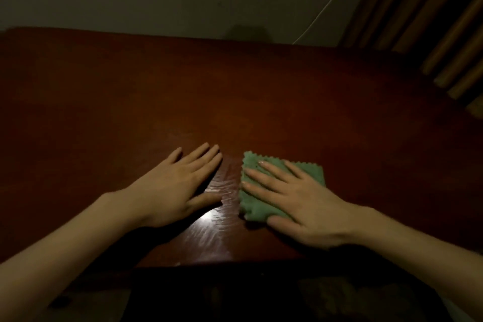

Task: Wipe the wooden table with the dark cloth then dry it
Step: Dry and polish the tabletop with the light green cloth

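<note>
The folded green cloth (pixel 261 206) is pressed flat under the right hand (pixel 305 204), fingers straight and spread. The left hand (pixel 180 185) rests open, palm down, on the wooden surface (pixel 130 102) just beside the cloth. Streaks between the hands suggest a wiping or drying pass is in hand. Next, the cloth likely needs sliding beyond both hands, where the wood looks unstreaked.

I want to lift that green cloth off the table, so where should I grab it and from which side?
Probably the far zigzag-edged corner of the green cloth, pinched from above and the left. The cloth lies folded flat on the wooden table, and the right hand presses on its middle, leaving that corner bare. The left hand lies flat beside it.
</note>
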